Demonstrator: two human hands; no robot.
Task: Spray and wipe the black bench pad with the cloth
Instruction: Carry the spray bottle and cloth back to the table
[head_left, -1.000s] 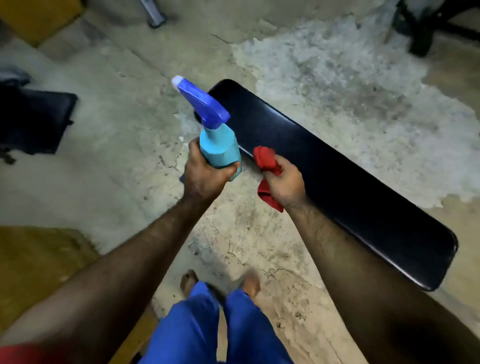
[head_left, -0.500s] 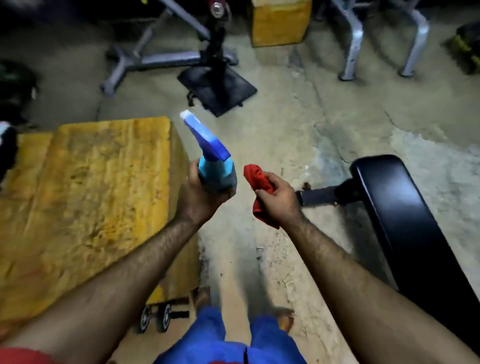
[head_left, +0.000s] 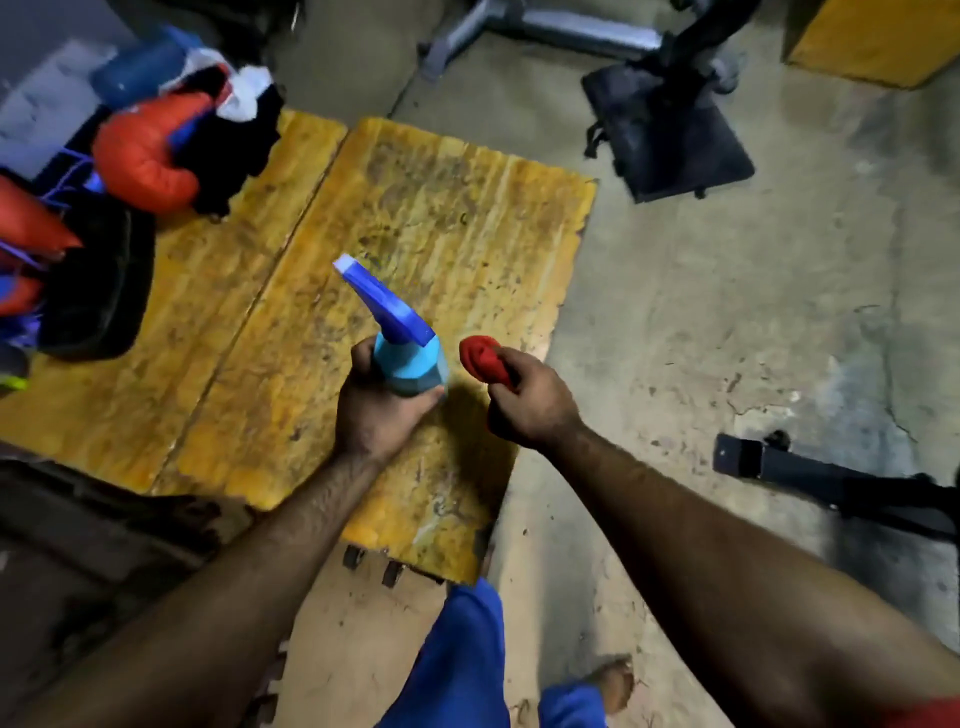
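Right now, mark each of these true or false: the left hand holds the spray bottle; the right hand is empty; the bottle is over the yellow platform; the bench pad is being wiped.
1. The left hand holds the spray bottle. True.
2. The right hand is empty. False: it grips the red cloth.
3. The bottle is over the yellow platform. True.
4. The bench pad is being wiped. False: no pad is in view; the cloth is held in the air.

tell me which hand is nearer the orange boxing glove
Left. The left hand holds the spray bottle over the yellow platform, right of the orange boxing glove; the right hand, gripping the red cloth, is farther right.
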